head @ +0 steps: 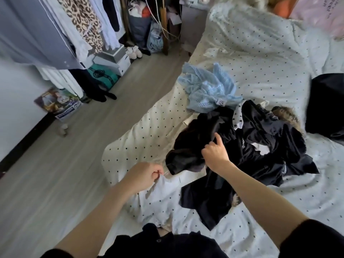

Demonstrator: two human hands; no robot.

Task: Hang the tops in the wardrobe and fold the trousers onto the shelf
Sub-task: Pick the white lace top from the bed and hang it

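Left hand (147, 175) pinching white garment (160, 200) at bed (149, 131) edge. Right hand (215, 152) gripping black clothes (251, 146) heaped on bed. Probably soft, light, floppy; best taken by shoulders or waistband, not mid-cloth.

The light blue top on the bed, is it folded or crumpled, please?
Crumpled: the light blue top lies bunched in an uneven heap on the bed, its label showing.
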